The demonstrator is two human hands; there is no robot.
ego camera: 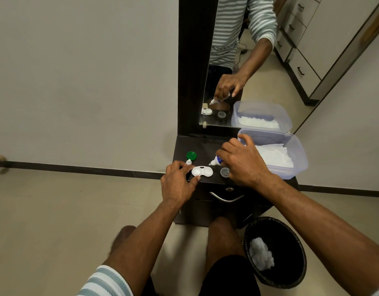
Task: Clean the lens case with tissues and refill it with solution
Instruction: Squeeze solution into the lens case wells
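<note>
A white lens case with both wells uncovered lies on the dark cabinet top. My left hand steadies its left end, thumb and fingertips touching the case. My right hand grips a small solution bottle, tilted so its white nozzle points down over the right well. A green cap, a small white bottle cap and a clear grey cap lie around the case.
A clear plastic box of white tissues stands at the right of the cabinet top, under the mirror. A black bin holding a crumpled tissue sits on the floor at the right. A drawer handle faces me.
</note>
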